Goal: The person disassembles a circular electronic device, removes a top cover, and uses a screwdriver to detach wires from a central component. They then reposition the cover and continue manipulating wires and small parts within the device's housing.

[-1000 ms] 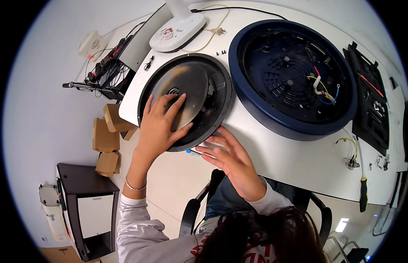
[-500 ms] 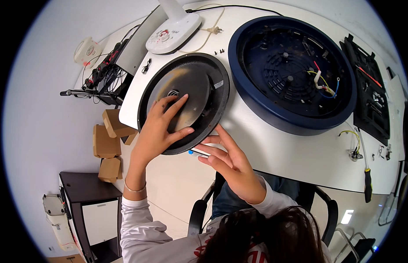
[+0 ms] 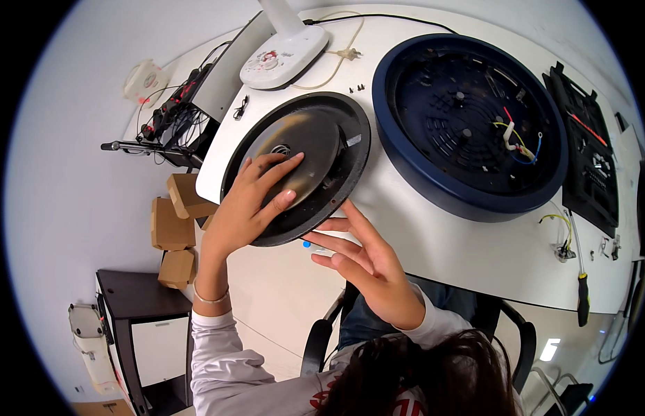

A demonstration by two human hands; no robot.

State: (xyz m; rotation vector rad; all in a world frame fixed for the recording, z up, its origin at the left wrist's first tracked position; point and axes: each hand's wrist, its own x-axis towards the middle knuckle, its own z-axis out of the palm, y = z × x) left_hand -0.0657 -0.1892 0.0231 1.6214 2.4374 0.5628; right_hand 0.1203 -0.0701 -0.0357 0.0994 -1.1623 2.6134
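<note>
Dark round pan: left hand spread on its inner plate, right hand, fingers parted, at its lower right rim. Tilted more than a second ago, it seems supported by both hands. It overhangs the white table's near edge; tabletop separates it from a blue housing.

Black dish; grey disc streaked tan; navy housing; white table.

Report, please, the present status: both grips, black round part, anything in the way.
Left grip open, spread on the black round part. Right grip open, at its near rim. Blue housing close right, not blocking.
</note>
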